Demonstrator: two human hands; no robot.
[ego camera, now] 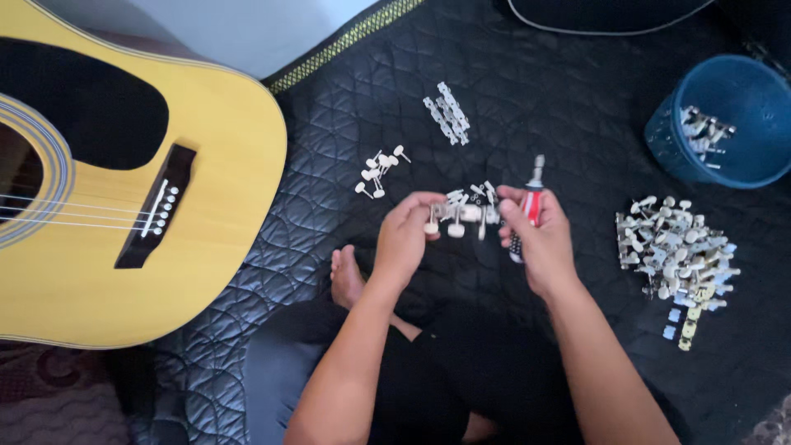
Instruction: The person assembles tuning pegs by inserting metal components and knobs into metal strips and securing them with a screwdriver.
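Between both hands, above the lap, sits a metal tuning-machine strip point(461, 216) with white knobs. The left hand point(405, 239) pinches its end; the right hand point(540, 239) also grips a red-handled screwdriver point(529, 206).

guitar point(124, 189) left, tuner pile point(676, 259) right (bucket point(729, 124) behind it)
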